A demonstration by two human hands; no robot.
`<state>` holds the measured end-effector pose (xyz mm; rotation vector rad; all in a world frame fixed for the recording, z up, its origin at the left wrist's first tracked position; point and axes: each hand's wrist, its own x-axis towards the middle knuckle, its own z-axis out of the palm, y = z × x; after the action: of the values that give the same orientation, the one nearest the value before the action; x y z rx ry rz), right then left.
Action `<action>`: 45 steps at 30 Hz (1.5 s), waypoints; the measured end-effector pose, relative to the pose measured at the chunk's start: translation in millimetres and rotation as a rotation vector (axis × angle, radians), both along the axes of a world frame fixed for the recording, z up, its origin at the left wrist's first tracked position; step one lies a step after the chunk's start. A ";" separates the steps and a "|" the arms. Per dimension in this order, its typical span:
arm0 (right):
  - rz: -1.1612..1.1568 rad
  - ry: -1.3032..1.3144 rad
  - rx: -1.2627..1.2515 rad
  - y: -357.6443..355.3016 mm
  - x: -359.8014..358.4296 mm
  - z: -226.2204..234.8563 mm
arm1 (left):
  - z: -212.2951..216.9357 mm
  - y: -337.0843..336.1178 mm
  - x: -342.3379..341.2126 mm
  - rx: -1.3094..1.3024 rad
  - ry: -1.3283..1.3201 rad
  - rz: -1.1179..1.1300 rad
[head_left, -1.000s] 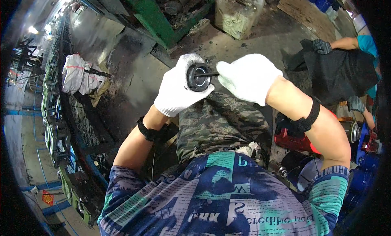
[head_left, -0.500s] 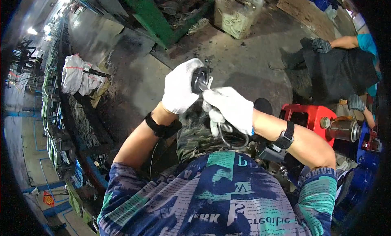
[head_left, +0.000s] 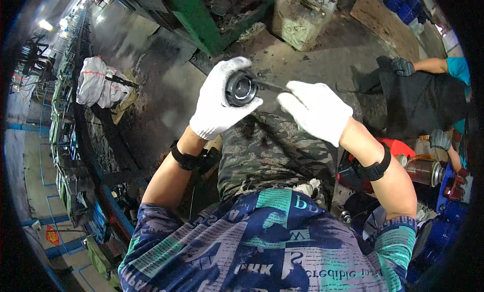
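My left hand [head_left: 214, 100], in a white knitted glove, curls its thumb and fingers around a round black rubber-like ring [head_left: 235, 92] with a shiny inner rim. From the ring's upper right side a thin dark strip [head_left: 272, 85], blurred, runs across to my right hand [head_left: 320, 110]. That hand is gloved in white too, and its thumb and fingers pinch the strip's end. Whether the strip is joined to the ring or only touches it, I cannot tell.
A green metal frame [head_left: 194, 19] and a dirty pale canister [head_left: 302, 19] stand ahead. White sacks [head_left: 101, 82] lie left, beside a long conveyor-like line. At right, another person's gloved hand [head_left: 403, 66] rests by dark cloth, near a red machine [head_left: 396, 148].
My right hand has moved away from the ring, to the right and slightly up. The thin loop that hung below it no longer shows. The ring now faces up more fully.
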<state>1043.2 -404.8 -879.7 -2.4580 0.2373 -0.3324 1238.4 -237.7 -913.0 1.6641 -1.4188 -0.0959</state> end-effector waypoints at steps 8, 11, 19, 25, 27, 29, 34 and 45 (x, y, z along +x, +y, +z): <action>0.123 0.106 -0.436 -8.8 42.5 8.3 | 13.4 -7.6 14.8 0.207 0.044 0.014; 0.080 0.116 -0.310 -0.5 52.3 -2.9 | 12.7 -12.6 29.0 0.200 -0.021 -0.004; -0.019 0.366 0.665 30.2 61.9 -15.1 | -2.7 -20.4 50.1 0.002 -0.328 -0.088; 0.054 0.227 1.762 34.2 91.5 -11.6 | -10.4 -35.0 83.3 -0.116 -0.229 0.086; 0.087 0.270 1.685 23.6 101.7 -10.5 | -13.3 -38.8 93.7 -0.211 -0.177 0.191; 0.087 0.254 1.467 14.8 105.8 -7.3 | -12.5 -37.8 107.5 -0.204 -0.058 0.171; -0.038 0.275 0.830 -11.2 129.5 -1.4 | -9.0 -20.6 132.3 -0.114 0.048 0.045; 0.090 0.246 -0.355 -13.3 201.9 16.1 | 10.3 -17.0 172.7 0.203 -0.043 0.013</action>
<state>1245.2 -418.1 -863.6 -2.8520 0.1826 -0.0316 1411.1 -254.7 -902.7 1.8503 -1.4698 -0.2030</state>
